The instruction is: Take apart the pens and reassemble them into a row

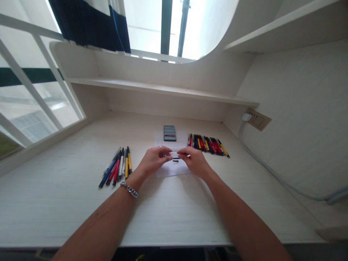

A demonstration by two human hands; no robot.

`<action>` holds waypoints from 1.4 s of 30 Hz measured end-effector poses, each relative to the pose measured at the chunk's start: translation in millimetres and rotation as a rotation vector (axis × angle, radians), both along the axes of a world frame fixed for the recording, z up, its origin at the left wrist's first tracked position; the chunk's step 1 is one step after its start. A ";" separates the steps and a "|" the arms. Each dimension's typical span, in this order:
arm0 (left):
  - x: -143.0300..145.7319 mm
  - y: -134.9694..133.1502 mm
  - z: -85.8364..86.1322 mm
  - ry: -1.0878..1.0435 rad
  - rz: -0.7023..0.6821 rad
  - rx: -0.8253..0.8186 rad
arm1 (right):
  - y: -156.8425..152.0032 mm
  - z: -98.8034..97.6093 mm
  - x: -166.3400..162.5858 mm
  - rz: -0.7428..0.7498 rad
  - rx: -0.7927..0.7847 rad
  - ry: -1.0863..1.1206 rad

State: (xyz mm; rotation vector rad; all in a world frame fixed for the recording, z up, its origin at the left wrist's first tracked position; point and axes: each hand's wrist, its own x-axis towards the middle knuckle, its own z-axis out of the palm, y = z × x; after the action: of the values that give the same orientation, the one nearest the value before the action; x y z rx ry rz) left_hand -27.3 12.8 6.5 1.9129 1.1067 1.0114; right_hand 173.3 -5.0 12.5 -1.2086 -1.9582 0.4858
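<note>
Both hands meet over a sheet of plain white paper [174, 171] on the pale wood-grain desk [168, 214]. The left hand [155, 159] has thumb and forefinger almost closed on the near end of a slender, pale, partly see-through piece [174, 154]; the right hand [196, 161] pinches from the other side, its thumb and forefinger also nearly together. The piece bridges the gap between the fingertips, too small to show its exact shape or whether it is one part or several. Just below it, on the paper, are small black bits [175, 161].

Straight ahead of the hands, at the paper's far part, sits a flat grey rectangular case [169, 133] with a thin reddish item in it. Beyond the right hand stretches a row of black, red, yellow and blue pens [214, 145]; left of the left wrist lies a looser fan of mixed-colour pens [116, 170].

For fine handling like this, the person would do best to keep both pinches light, line the ends up straight, and work low over the paper, so that any dropped part lands in plain sight rather than rolling away.
</note>
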 end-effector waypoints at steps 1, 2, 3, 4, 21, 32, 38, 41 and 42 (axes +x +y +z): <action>-1.0 -0.2 0.4 0.047 0.006 0.014 | 0.8 1.1 3.3 -0.001 -0.029 -0.012; -1.8 -0.3 0.5 0.097 0.004 0.025 | 1.5 2.1 6.5 0.006 -0.066 -0.029; -2.4 -0.6 0.3 0.152 -0.007 0.034 | 2.1 3.0 9.5 0.022 -0.110 -0.054; -2.6 -0.8 -0.3 0.206 -0.023 0.040 | 2.5 3.7 11.9 0.041 -0.155 -0.085; -3.9 0.9 -6.3 0.419 0.001 0.106 | 10.1 -5.0 25.6 -0.031 -0.210 -0.275; -12.6 6.7 -5.7 0.428 0.136 0.110 | 9.4 -4.5 28.3 -0.069 -0.224 -0.307; -9.9 6.5 -5.9 0.409 0.114 0.120 | 4.5 -6.3 20.0 -0.038 -0.232 -0.335; -8.4 5.3 -4.8 0.396 0.107 0.121 | 4.0 -7.4 18.7 -0.049 -0.218 -0.342; -8.0 4.9 -4.2 0.395 0.104 0.120 | 4.1 -7.8 18.6 -0.047 -0.215 -0.343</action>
State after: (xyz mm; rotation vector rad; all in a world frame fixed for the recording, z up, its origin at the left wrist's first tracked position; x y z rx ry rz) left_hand -35.3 17.6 2.3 2.2352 1.4047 0.7858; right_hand 191.9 -0.9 4.7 -1.5549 -2.1991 0.5005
